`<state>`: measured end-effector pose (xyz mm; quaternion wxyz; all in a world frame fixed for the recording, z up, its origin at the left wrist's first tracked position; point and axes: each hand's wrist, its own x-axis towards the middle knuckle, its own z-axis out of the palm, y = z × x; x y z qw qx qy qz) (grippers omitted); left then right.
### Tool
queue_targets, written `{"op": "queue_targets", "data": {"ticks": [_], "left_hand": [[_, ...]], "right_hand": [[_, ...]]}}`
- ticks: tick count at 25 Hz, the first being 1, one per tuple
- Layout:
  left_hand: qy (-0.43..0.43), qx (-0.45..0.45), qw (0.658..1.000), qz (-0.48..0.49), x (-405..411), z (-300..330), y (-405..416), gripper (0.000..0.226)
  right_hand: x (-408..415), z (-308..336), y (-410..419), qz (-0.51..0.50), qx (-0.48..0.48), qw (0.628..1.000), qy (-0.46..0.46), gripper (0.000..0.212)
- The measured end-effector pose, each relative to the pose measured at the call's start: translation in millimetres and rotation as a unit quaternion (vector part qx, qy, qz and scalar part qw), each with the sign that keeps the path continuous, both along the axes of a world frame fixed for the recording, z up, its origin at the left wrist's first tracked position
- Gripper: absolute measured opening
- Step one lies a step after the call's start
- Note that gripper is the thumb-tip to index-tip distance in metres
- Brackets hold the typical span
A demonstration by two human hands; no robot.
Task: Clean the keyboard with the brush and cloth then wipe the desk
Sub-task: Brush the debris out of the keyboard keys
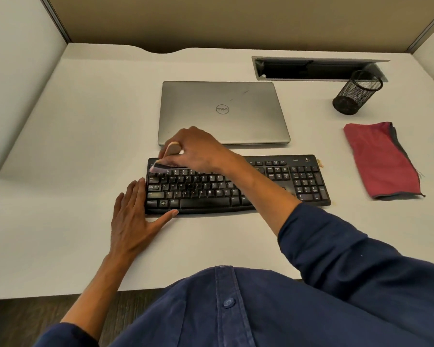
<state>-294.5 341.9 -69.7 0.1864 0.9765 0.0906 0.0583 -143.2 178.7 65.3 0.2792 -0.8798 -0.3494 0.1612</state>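
White cubicle tabletop (pixel 85 136); keyboard (pixel 236 184) lies long axis left-right before me. My right hand (pixel 196 149) pinches the brush (pixel 164 159) at its top-left keys; left hand (pixel 133 216) flat, bracing its left end. Cloth (pixel 381 159) far right, nearer my right hand.

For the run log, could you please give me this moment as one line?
step: brushing | right hand: grips brush at keyboard top-left | left hand: flat, steadying keyboard | cloth: unused, on desk
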Motion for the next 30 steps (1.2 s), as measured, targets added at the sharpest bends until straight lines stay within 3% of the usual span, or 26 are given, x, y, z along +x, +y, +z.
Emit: {"op": "queue_targets", "data": {"ticks": [5, 12, 24, 28, 30], "left_hand": [[-0.004, 0.003, 1.000, -0.007, 1.6, 0.1, 1.6, 0.106], [-0.005, -0.002, 1.000, 0.003, 0.5, 0.6, 0.6, 0.107], [-0.008, -0.012, 1.000, -0.002, 0.1, 0.4, 1.4, 0.108], [-0.007, -0.016, 1.000, -0.002, -0.4, -0.2, 1.3, 0.109], [-0.007, -0.021, 1.000, -0.003, -0.1, -0.3, 2.1, 0.109]], "right_hand": [[7.2, -4.6, 22.7, 0.045, -0.061, 0.997, -0.012, 0.020], [20.9, 2.8, -20.5, 0.039, -0.164, 0.986, 0.002, 0.032], [27.4, 17.0, -147.2, -0.084, -0.176, 0.979, 0.061, 0.015], [33.9, 20.4, -150.8, -0.109, -0.255, 0.961, 0.021, 0.023], [28.2, 21.7, -131.1, -0.091, -0.211, 0.973, 0.017, 0.025]]}}
